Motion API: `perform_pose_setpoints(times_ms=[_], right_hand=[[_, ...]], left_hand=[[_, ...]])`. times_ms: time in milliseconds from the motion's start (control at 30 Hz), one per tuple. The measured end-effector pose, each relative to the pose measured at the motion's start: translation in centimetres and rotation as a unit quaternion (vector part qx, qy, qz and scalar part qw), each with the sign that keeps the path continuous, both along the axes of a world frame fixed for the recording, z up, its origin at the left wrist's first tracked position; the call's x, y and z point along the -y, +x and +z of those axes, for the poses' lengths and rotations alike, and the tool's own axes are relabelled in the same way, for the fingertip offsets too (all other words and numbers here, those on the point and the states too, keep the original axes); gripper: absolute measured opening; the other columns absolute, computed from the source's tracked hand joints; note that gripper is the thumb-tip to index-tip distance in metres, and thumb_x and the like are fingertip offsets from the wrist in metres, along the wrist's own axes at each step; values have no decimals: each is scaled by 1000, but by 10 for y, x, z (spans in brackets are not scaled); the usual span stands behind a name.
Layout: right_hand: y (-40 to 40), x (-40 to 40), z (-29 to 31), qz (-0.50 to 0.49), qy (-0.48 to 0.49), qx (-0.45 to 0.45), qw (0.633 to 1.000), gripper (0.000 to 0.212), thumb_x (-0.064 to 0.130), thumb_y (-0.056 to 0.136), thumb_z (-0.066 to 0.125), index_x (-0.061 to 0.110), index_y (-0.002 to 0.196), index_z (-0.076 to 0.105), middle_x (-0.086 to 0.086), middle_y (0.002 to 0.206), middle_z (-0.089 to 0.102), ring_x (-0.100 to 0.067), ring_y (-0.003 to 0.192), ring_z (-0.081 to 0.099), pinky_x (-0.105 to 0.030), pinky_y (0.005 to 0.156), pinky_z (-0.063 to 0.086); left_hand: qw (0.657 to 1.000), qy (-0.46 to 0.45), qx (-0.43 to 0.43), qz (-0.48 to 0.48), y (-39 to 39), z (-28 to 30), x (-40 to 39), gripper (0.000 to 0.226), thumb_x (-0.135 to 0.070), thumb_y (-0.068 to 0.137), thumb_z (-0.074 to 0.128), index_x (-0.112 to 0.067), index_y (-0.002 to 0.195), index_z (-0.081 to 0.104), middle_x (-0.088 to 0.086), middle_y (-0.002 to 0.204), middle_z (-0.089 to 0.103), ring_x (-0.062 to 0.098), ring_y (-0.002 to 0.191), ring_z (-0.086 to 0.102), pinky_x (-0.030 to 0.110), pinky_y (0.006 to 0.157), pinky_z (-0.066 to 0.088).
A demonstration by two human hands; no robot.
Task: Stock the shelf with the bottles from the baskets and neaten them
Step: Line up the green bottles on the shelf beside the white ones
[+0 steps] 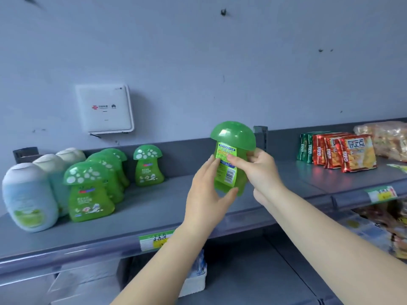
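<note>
One head-worn camera looks forward and slightly down, close to the shelf (154, 208), facing the wall (198, 62); both forearms reach in from the lower edge.

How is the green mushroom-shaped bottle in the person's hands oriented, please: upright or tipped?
Upright, off the shelf. The green mushroom-shaped bottle has its cap on top, back label toward the camera; the left hand and right hand grip its sides.
</note>
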State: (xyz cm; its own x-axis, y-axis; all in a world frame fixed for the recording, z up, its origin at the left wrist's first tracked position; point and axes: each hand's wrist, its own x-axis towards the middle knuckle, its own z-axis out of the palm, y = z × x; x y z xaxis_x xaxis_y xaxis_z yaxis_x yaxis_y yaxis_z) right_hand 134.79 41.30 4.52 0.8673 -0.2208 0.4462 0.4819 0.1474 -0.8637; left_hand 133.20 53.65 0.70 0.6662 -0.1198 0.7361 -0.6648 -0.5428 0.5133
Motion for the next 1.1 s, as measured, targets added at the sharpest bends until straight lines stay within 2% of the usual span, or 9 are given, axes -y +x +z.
perform_pose_setpoints(times_ms=[67,133,233,400,533,700,867,1000,1100], right_hand=[[7,-26,1,28,2,-8,1000,21,6,76,75,8,96,67,-3,90,74,-14,78,70,-26,68,55],[12,-50,0,50,-8,-10,999,15,5,78,73,10,91,67,-4,88,74,-15,75,70,-32,70,56],[18,-81,-4,90,-26,-12,996,13,5,83,67,6,96,67,-6,87,73,-13,72,70,-29,64,57],[37,-111,-10,139,-94,-8,986,21,1,92,53,10,105,68,-7,98,72,-14,86,69,-30,74,58],[57,-131,-18,116,-142,12,983,26,0,86,62,17,105,66,1,92,71,-5,76,68,-21,70,56],[74,-143,-27,180,-145,-32,972,17,13,87,61,17,104,67,1,97,73,-9,85,69,-25,77,57],[91,-150,-27,155,-113,-38,981,20,10,83,67,9,103,64,-2,91,72,-10,75,69,-24,65,57],[112,-155,-26,83,-133,-43,987,25,20,76,76,13,97,64,-5,94,71,-21,87,68,-37,78,55],[126,-162,-24,23,-177,-30,984,30,22,73,79,12,96,62,0,89,67,-16,82,65,-26,70,53]], left_hand=[[999,8,-18,34,6,1,-16,80,-28,79,69,-23,147,27,-9,154,24,3,142,17,15,106,23],[998,3,-32,53,15,2,-35,75,-31,77,67,-27,143,32,-11,148,33,4,138,27,22,101,36],[996,-55,-31,66,25,3,-68,40,-29,76,69,-25,112,53,-13,105,56,2,94,53,22,70,46],[988,-129,-81,-29,42,7,-128,21,-19,73,73,-25,92,64,1,83,67,1,67,54,17,62,47],[950,-214,-166,-153,57,5,-160,29,-23,70,69,-18,98,70,3,92,73,13,83,65,28,78,54],[919,-207,-218,-254,72,8,-187,38,-17,78,64,-4,113,64,17,109,68,29,101,64,39,93,51],[950,-200,-183,-154,83,10,-192,35,-22,75,69,-22,110,66,9,110,69,24,102,65,36,91,53],[976,-163,-144,-12,95,14,-185,47,-17,86,66,-11,131,53,4,119,64,15,108,62,35,96,49],[973,-152,-142,95,108,14,-179,45,-16,88,63,-9,130,47,9,128,56,19,116,55,31,95,46]])
